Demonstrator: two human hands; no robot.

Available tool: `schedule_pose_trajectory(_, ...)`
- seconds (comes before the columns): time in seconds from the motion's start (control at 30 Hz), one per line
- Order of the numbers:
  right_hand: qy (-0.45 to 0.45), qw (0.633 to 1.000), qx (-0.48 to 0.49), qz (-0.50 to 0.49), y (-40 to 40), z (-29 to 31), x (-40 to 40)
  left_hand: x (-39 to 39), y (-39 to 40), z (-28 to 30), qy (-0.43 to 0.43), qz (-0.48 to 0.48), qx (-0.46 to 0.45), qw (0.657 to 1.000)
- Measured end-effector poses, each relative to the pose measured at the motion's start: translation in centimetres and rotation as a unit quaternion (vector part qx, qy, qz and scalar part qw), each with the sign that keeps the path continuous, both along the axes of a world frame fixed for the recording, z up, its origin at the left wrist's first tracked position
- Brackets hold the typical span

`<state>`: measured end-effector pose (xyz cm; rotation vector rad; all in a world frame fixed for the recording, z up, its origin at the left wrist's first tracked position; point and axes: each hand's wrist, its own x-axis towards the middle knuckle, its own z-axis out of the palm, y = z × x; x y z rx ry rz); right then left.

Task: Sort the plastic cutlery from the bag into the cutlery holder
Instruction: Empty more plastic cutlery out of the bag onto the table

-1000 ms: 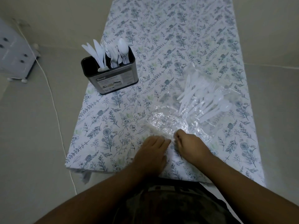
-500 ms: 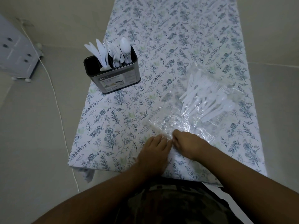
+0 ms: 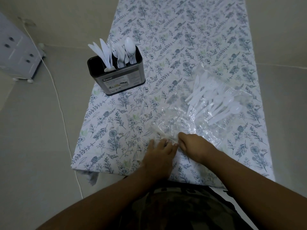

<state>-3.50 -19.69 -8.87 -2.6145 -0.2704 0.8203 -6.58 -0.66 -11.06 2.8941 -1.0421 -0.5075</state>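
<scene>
Plastic cutlery (image 3: 214,102) lies inside the clear bag (image 3: 191,120) on the tabletop (image 3: 166,47), ahead and right of both hands. Left hand (image 3: 160,154) and right hand (image 3: 193,144) pinch the bag's near edge together. Cutlery holder (image 3: 116,75) stands far ahead-left, holding cutlery.

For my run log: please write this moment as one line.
hands: left, right pinch bag mouth | cutlery: in bag | holder: partly filled

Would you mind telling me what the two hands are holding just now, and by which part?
Both hands, left hand and right hand, pinch the clear plastic bag at its near end, the mouth edge; the cutlery inside lies untouched.
</scene>
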Motion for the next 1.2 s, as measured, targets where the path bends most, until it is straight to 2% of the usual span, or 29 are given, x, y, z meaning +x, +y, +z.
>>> schedule_pose_trajectory(0.13,-0.002,0.999,0.000,-0.035,0.6,0.2,-0.4,-0.1,-0.1,0.1,0.004,0.001,0.007,1.000)
schedule_pose_trajectory(0.27,-0.036,0.968,0.083,-0.236,-0.4,0.8,-0.5,-0.1,-0.3,0.7,0.020,-0.006,0.027,0.999)
schedule_pose_trajectory(0.37,-0.027,0.982,0.047,-0.184,0.1,1.0,-0.5,0.2,-1.1,1.1,-0.017,-0.039,0.019,0.999)
schedule_pose_trajectory(0.47,-0.028,0.988,0.023,-0.151,1.1,0.8,-0.8,0.4,-1.3,0.9,-0.046,-0.050,-0.032,0.997)
schedule_pose_trajectory(0.63,-0.071,0.991,0.007,-0.115,-0.2,2.3,-1.0,-0.1,-0.1,0.2,0.016,-0.034,-0.096,0.995)
schedule_pose_trajectory(0.8,-0.211,0.949,0.099,-0.212,-1.7,5.4,-0.3,0.2,1.3,0.6,0.014,-0.036,-0.079,0.996)
schedule_pose_trajectory(0.87,-0.218,0.946,0.106,-0.214,-1.7,6.0,-0.3,0.5,1.2,1.2,0.003,-0.029,-0.090,0.996)
schedule_pose_trajectory(0.97,-0.190,0.962,0.084,-0.179,-1.0,5.9,-0.6,1.0,-0.1,1.8,-0.024,-0.042,-0.096,0.994)
schedule_pose_trajectory(1.1,-0.186,0.960,0.092,-0.186,-1.5,6.6,0.0,1.6,-0.3,1.9,0.061,-0.041,-0.090,0.993)
schedule_pose_trajectory(1.2,-0.212,0.933,0.120,-0.263,-3.2,8.6,0.7,1.7,1.3,1.4,0.079,-0.046,-0.083,0.992)
